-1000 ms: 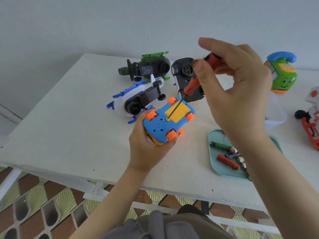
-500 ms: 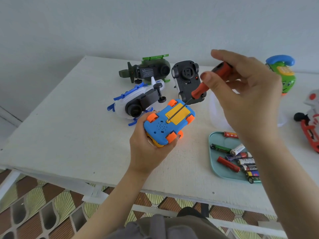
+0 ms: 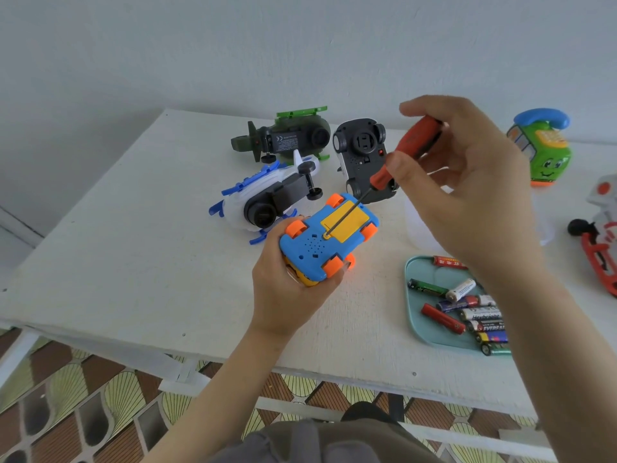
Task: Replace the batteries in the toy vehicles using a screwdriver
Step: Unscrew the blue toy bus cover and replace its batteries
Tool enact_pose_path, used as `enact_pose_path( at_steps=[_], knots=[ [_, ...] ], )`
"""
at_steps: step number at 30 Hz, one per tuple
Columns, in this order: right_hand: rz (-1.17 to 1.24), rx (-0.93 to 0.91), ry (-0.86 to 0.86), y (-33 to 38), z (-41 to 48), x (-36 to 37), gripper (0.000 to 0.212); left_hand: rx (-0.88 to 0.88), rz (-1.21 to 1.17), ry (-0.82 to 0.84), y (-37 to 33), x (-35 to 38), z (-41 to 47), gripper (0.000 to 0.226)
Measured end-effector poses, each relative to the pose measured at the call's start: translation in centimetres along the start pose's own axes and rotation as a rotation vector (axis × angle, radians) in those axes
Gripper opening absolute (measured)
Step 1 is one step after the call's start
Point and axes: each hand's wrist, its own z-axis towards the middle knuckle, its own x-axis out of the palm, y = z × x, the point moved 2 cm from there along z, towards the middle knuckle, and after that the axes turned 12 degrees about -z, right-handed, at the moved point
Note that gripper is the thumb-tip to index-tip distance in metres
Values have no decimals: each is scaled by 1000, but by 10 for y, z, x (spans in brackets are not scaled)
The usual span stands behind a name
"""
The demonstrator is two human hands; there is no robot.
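Head view. A white painted tabletop (image 3: 133, 248) carries a group of toys. The left hand (image 3: 287, 292) holds a small blue plastic toy car with orange wheels (image 3: 310, 248) just above the near part of the tabletop, underside turned up; its fingers (image 3: 335, 277) are curled round the car's body from below, gripping it. A yellow rectangular battery cover (image 3: 347, 218) sits in the upturned underside. The right hand (image 3: 474, 202) grips a red-handled screwdriver with a thin dark shaft (image 3: 415, 138), its fingers (image 3: 399, 165) closed round the handle. The tool slants down to the left, and its tip meets a small tab at the near-left edge of the yellow cover. Behind the blue car lie three further toys with undersides showing: a white and blue plastic aircraft with a black base (image 3: 267, 198), a dark green plastic aircraft with bright green blades (image 3: 293, 135), and a black-bottomed toy car (image 3: 362, 152). To the right of the blue car, a shallow pale teal tray (image 3: 417, 315) holds a loose pile of cylindrical batteries (image 3: 480, 315), partly hidden by the right forearm. A translucent plastic container (image 3: 417, 225) stands behind the right hand, largely hidden. At far right are a green toy telephone with a blue handset (image 3: 544, 148) and a red and white toy (image 3: 601, 248) cut off by the frame edge. A brown and yellow patterned floor (image 3: 66, 412) shows below the tabletop.
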Motion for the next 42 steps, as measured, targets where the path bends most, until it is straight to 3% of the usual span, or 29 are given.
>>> enact_pose_path(
  at_steps=[5, 11, 16, 21, 32, 37, 42],
  knots=[
    [-90, 96, 58, -16, 0, -10, 22, -34, -21, -31, -3, 0, -2, 62],
    [29, 204, 63, -27, -9, -18, 12, -32, 101, -85, -12, 0, 8, 68],
    [60, 163, 56, -24, -12, -22, 4, 12, 196, -17, -18, 1, 19, 68],
    [-17, 61, 56, -18, -20, -21, 8, 48, 275, -13, -17, 8, 21, 71],
    [-59, 98, 64, -23, -37, -24, 4, 46, 343, 20, -9, 17, 23, 80],
    [-85, 130, 96, -26, -42, -23, 23, 63, 391, 23, -12, 21, 27, 77],
    [-62, 123, 96, -29, -48, -21, 16, 123, 461, 79, -10, 21, 32, 73]
  ],
)
